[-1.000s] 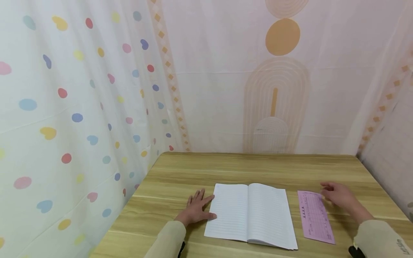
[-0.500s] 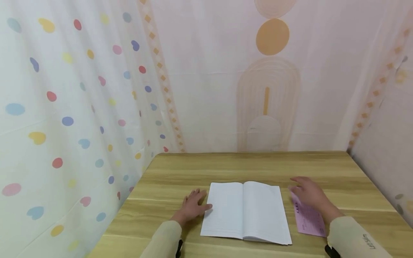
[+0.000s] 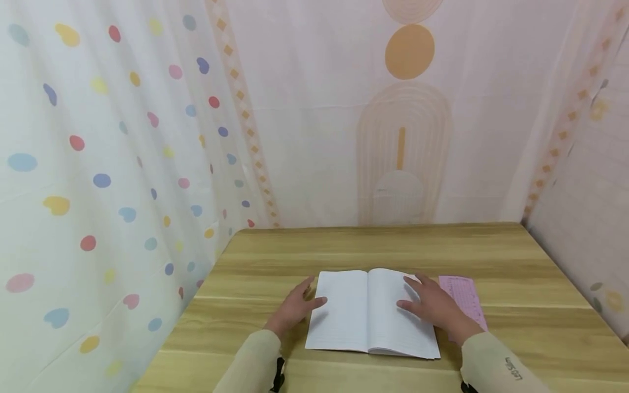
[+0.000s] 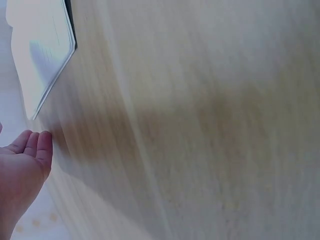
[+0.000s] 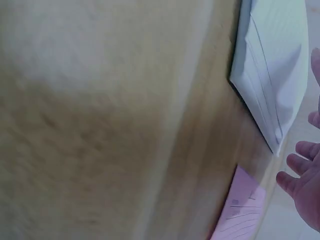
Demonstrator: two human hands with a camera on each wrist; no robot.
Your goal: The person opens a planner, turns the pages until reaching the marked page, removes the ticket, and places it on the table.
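An open notebook with lined white pages (image 3: 344,311) lies flat on the wooden table. At its left edge is my left hand (image 3: 293,309), thumb stretched over the page margin and fingers loosely extended, gripping nothing. My right hand (image 3: 436,305) hovers over the right page near its outer edge, fingers spread and holding nothing. Partly behind the right forearm lies a pink printed slip (image 3: 464,295) on the table. In the right wrist view the fingers (image 5: 299,164) are apart from both the notebook (image 5: 272,65) and the slip (image 5: 242,205).
The wooden table (image 3: 275,248) reaches back to a pale patterned curtain (image 3: 314,136). Another curtain with coloured dots (image 3: 123,180) hangs along the left side, and a light wall covering (image 3: 585,218) stands at the right.
My right hand has moved left from the pink slip to above the notebook's right page. The left hand has stayed by the left edge, its fingers lifting slightly. The head view has shifted a little.
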